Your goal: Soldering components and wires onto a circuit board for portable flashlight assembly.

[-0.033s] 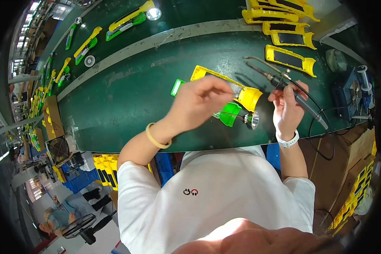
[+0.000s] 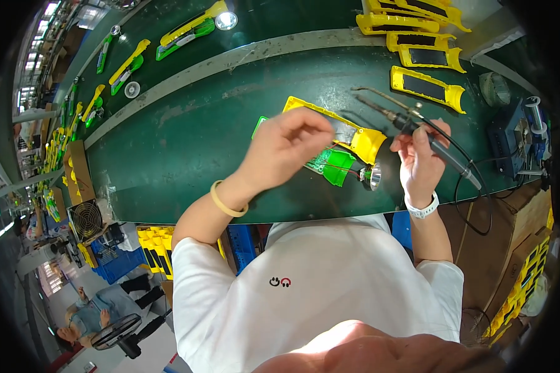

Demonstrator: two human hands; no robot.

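Note:
My right hand is wrapped round the grip of a soldering iron, a thin bent tube clamped along it. The iron's tip points up and left, above the bench and apart from the parts. My left hand hovers with curled fingertips pressed together; whatever they pinch, if anything, is too small to make out. Partly hidden behind it lie a yellow casing half with a dark panel and a green casing half showing a circuit board. Thin wires lead from the green half to a round silver lamp reflector.
Several yellow casings lie at the far right, near a blue soldering station with a cable. A raised grey strip crosses the green bench. Beyond it are more lamp parts. A carton stands at the left edge.
My left hand has shifted slightly left, baring more of the circuit board. The soldering iron and my right hand have moved a little left and down.

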